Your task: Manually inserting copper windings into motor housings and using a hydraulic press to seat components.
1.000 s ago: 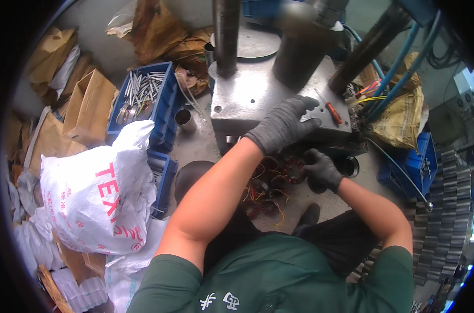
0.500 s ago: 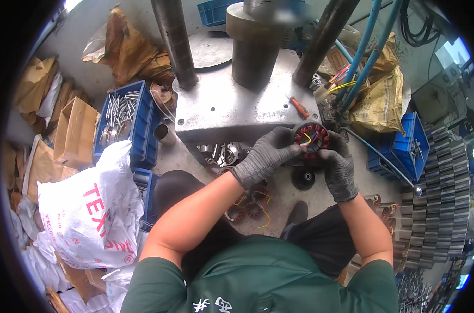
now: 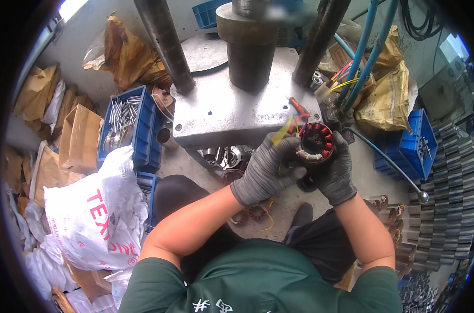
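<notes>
A round motor stator (image 3: 328,136) with red windings is tilted up in front of the press. My gloved right hand (image 3: 337,175) is closed around its right side and underside. On the stator's left, my gloved left hand (image 3: 268,169) has its fingers curled at the yellow lead wires (image 3: 285,130), which are smeared by motion; its thumb points to the stator's lower rim. Exactly how the fingers grip the wires is hard to see. Just behind lies a red-handled screwdriver (image 3: 299,108) on the metal press plate (image 3: 229,112).
Thick steel columns (image 3: 166,47) and a central ram (image 3: 250,57) rise from the plate. Blue bins of metal parts (image 3: 148,120) and a white sack (image 3: 93,208) stand left. More stators (image 3: 257,213) lie on the floor below. Stacked metal cylinders (image 3: 440,203) and a ball-ended lever (image 3: 423,197) are at right.
The stator has turned and tipped in my hands, its wires swinging out to the left. My left hand has shifted from the rim to the wires.
</notes>
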A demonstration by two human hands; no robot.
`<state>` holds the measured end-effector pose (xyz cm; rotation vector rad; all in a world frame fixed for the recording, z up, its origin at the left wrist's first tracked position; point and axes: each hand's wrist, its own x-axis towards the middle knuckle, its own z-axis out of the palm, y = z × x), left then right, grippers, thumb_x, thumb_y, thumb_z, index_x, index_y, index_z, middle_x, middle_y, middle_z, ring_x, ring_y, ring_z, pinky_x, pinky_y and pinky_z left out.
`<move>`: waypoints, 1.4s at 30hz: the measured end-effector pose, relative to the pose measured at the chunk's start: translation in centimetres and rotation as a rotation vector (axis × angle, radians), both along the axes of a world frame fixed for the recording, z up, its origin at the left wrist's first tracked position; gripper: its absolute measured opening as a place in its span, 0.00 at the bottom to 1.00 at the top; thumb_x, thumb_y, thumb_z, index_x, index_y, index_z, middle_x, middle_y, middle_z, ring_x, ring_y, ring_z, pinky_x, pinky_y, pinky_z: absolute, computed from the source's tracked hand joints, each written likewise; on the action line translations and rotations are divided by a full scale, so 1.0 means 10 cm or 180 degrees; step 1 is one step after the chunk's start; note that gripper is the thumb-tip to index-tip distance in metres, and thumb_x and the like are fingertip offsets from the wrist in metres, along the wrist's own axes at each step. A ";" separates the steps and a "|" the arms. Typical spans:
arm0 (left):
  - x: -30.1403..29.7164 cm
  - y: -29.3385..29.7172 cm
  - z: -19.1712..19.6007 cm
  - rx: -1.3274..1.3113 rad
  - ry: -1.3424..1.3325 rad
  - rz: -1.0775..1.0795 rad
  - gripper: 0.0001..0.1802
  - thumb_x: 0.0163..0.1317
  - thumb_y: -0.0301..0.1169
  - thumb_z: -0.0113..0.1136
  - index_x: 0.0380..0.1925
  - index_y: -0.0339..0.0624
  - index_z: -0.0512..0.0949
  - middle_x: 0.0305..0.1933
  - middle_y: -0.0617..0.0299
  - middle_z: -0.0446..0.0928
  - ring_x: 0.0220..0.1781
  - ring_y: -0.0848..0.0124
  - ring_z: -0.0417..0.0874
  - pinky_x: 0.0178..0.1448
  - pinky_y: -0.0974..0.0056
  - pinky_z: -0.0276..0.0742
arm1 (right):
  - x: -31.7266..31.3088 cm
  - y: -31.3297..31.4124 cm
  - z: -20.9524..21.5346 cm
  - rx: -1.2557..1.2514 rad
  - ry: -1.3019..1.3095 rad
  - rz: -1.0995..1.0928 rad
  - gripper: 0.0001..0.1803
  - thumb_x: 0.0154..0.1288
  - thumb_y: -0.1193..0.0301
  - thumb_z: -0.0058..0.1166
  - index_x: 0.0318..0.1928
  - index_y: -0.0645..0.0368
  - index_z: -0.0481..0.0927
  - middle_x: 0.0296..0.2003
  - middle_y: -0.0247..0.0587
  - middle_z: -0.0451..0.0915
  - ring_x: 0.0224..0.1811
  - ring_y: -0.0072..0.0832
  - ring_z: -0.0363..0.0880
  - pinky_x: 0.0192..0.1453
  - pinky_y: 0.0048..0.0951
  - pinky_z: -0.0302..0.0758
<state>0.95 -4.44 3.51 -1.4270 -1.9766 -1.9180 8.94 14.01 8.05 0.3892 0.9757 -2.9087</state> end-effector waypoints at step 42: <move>-0.25 0.20 -0.30 -0.0448 -0.2027 0.0045 0.21 0.60 0.29 0.78 0.50 0.41 0.77 0.46 0.62 0.81 0.50 0.74 0.81 0.58 0.63 0.81 | -0.02 -0.16 -0.49 0.1072 0.0140 -0.0196 0.50 0.59 0.77 0.65 0.80 0.54 0.57 0.62 0.42 0.76 0.62 0.31 0.79 0.61 0.35 0.83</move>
